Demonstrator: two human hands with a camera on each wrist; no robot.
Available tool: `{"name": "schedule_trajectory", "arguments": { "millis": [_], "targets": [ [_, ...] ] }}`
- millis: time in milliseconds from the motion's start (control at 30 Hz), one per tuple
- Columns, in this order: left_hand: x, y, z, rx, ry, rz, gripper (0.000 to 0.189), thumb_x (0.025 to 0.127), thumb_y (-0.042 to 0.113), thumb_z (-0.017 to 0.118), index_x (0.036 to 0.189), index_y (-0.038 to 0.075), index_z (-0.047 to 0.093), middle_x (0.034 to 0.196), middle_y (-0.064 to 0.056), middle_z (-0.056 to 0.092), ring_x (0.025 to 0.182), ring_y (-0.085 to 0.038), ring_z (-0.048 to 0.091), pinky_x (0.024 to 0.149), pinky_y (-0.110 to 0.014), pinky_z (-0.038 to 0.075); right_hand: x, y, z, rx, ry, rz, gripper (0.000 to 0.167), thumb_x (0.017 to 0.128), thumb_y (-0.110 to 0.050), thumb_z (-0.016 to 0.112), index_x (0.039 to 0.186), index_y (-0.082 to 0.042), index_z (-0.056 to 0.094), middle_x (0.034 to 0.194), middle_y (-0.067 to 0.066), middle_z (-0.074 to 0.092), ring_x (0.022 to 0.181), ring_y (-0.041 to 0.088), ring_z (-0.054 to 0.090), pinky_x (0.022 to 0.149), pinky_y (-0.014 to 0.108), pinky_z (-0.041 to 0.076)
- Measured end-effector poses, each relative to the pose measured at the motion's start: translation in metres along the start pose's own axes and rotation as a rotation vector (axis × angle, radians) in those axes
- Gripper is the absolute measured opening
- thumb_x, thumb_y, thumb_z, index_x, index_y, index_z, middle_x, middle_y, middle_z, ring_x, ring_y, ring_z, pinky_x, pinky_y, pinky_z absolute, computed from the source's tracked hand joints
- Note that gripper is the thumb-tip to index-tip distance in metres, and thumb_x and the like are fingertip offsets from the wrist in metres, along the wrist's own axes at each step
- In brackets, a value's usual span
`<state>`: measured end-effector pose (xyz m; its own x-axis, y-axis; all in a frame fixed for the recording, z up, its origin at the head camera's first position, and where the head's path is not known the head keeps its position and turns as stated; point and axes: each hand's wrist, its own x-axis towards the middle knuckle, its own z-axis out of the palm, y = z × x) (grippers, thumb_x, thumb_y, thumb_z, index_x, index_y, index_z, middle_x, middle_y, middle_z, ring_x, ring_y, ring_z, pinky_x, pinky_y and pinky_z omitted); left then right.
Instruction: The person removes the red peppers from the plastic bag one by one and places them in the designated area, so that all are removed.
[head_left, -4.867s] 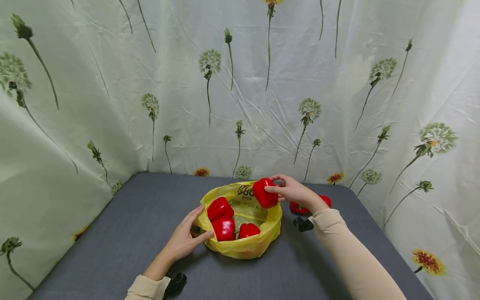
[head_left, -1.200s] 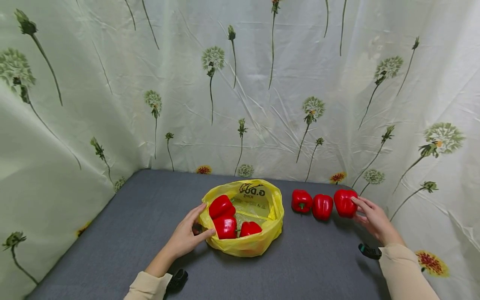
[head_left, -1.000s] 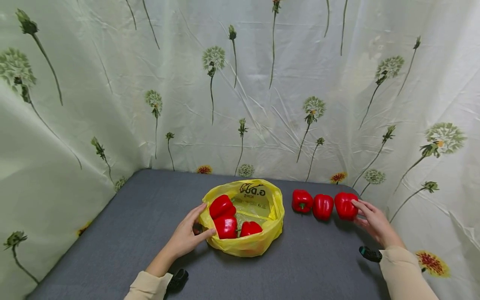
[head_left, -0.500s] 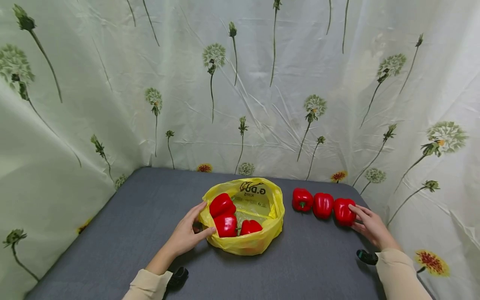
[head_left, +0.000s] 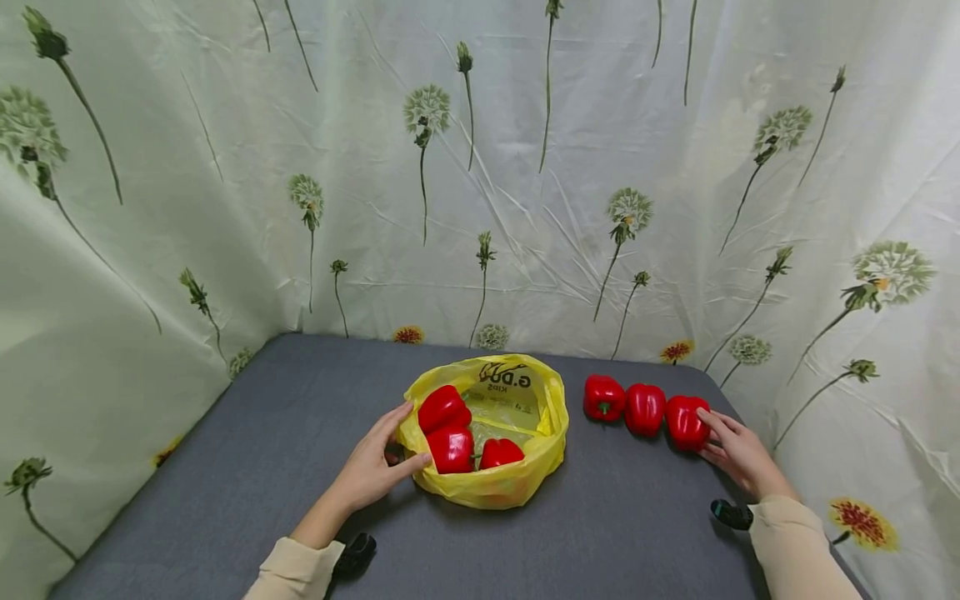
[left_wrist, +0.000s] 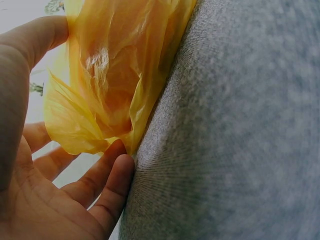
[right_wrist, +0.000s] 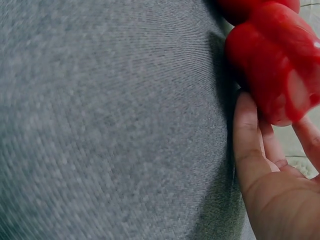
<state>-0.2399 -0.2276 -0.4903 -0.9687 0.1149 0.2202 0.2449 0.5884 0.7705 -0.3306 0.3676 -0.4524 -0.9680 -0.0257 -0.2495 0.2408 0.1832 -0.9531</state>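
Observation:
In the head view a yellow plastic bag (head_left: 491,492) with a rolled-down rim stands mid-table, 3 red bell peppers (head_left: 444,408) visible inside it. At its left side my left hand (head_left: 371,467) holds it, thumb toward the front and fingers farther back; the left wrist view shows the thumb and fingertips against the yellow plastic (left_wrist: 112,65). To the right of the bag, 3 more bell peppers (head_left: 604,397) stand in a row. My right hand (head_left: 738,454) holds the rightmost bell pepper (head_left: 686,423) from its right side, low at the grey surface in the right wrist view.
A dark grey table (head_left: 247,467) bears everything. Behind and along both sides hangs a pale curtain (head_left: 360,142) printed with dandelions, close to the row of peppers. Black wrist devices (head_left: 731,514) sit at both cuffs.
My right hand has carried a bell pepper from over the bag to the right end of the row and lowered it to the table. The left hand stays on the bag.

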Motion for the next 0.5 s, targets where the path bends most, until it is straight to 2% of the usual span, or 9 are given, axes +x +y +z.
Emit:
{"name": "schedule_trajectory", "arguments": {
  "millis": [200, 500],
  "targets": [
    [-0.0001, 0.0001, -0.0001, -0.007, -0.006, -0.004, 0.092, 0.093, 0.045, 0.083, 0.168, 0.015, 0.038, 0.172, -0.016, 0.038, 0.137, -0.039, 0.057, 0.090, -0.032, 0.058, 0.0012, 0.0028, -0.0002, -0.020, 0.002, 0.004, 0.090, 0.114, -0.048, 0.045, 0.169, 0.005, -0.002, 0.107, -0.019, 0.060, 0.090, -0.004, 0.067, 0.084, 0.023, 0.062],
    [-0.0001, 0.0007, 0.0001, -0.003, -0.007, -0.010, 0.092, 0.093, 0.045, 0.083, 0.168, 0.016, 0.038, 0.173, -0.016, 0.037, 0.138, -0.039, 0.057, 0.090, -0.033, 0.058, 0.0027, 0.0057, 0.0015, -0.082, 0.028, -0.007, 0.090, 0.114, -0.052, 0.042, 0.168, 0.008, 0.002, 0.096, -0.025, 0.061, 0.086, -0.010, 0.063, 0.082, 0.017, 0.057]
  ]
}}
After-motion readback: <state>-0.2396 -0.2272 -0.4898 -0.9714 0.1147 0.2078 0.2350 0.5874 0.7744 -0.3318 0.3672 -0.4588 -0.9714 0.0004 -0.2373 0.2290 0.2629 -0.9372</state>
